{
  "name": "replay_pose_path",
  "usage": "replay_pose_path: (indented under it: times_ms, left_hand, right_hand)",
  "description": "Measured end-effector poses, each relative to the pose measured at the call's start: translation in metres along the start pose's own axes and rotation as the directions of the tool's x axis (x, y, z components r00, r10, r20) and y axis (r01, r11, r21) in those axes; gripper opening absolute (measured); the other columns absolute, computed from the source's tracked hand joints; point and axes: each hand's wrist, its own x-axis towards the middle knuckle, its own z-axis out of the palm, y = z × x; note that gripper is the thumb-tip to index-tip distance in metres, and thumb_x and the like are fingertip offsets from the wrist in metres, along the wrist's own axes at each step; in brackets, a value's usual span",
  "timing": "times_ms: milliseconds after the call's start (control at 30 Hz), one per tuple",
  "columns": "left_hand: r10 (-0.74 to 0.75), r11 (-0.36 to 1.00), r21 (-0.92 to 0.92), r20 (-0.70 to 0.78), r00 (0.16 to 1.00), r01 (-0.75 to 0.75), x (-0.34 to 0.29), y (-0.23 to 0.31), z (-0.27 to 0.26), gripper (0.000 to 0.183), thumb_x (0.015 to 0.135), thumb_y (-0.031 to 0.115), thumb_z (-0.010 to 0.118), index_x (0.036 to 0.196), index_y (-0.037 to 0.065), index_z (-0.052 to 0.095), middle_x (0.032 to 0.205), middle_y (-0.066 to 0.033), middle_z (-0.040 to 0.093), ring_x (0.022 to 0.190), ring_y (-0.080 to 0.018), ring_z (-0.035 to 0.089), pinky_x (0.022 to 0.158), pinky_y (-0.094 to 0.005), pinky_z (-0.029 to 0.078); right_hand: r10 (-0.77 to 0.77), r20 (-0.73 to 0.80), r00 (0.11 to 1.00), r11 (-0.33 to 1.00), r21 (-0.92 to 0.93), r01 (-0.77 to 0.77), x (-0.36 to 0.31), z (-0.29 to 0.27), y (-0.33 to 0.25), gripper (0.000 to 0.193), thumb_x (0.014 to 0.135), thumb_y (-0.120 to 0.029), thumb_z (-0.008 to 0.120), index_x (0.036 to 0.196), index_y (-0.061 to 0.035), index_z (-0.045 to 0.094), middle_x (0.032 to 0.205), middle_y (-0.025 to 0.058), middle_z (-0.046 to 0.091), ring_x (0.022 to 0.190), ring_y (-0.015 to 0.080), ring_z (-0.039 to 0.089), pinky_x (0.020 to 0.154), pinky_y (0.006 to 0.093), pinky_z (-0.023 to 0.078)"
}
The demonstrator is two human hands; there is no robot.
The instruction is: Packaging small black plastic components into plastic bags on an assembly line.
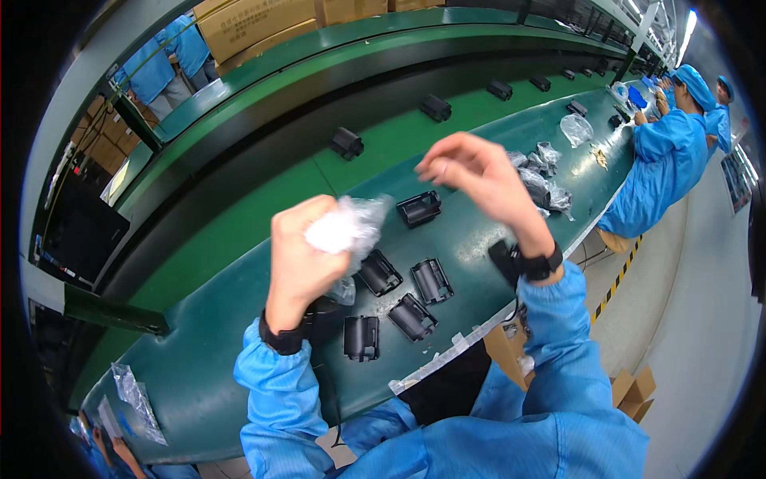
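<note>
My left hand [299,251] is closed around a crumpled clear plastic bag [363,223] with a white patch at the fist; whether anything is inside cannot be made out. Raised over the bench, my right hand [483,176] has loosely curved fingers, and nothing shows in them. Below and between the hands lies a black plastic housing [419,208] with an open side. Closer to me several more sit in a loose group, among them one black housing [432,281] and another housing [361,338] nearest the front edge. More clear plastic [343,290] hangs or lies below my left fist.
Bagged parts [546,188] are piled right of my right hand. Beyond the green bench [239,319], a green conveyor belt [319,188] carries spaced black housings [347,143]. A co-worker in blue [666,156] sits along the right. Flat plastic bags [140,403] lie at the left end.
</note>
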Motion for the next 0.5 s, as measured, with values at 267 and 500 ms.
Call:
replay_pose_path:
  times_ms: [267, 500]
  left_hand:
    - [-0.042, 0.965, -0.262, -0.161, 0.986, -0.001, 0.008, 0.001, -0.034, 0.016, 0.065, -0.007, 0.049, 0.078, 0.001, 0.052, 0.08, -0.0029, 0.063, 0.074, -0.0087, 0.054, 0.068, -0.0227, 0.043]
    - [-0.07, 0.953, -0.302, -0.293, 0.954, -0.023, -0.002, -0.014, -0.045, 0.012, 0.067, -0.004, 0.051, 0.073, 0.005, 0.047, 0.071, 0.0033, 0.05, 0.066, -0.0043, 0.04, 0.058, -0.0213, 0.032]
  right_hand:
    - [-0.332, -0.375, 0.866, 0.266, -0.918, -0.296, -0.031, -0.106, 0.048, 0.015, 0.081, -0.011, 0.069, 0.094, -0.0034, 0.066, 0.094, 0.0154, 0.063, 0.096, 0.0362, 0.062, 0.083, 0.0448, 0.051]
    - [-0.149, 0.18, 0.972, 0.287, -0.933, 0.217, 0.001, -0.056, 0.075, 0.025, 0.077, -0.007, 0.073, 0.1, -0.0001, 0.068, 0.104, 0.0153, 0.064, 0.103, 0.0359, 0.06, 0.088, 0.0412, 0.051]
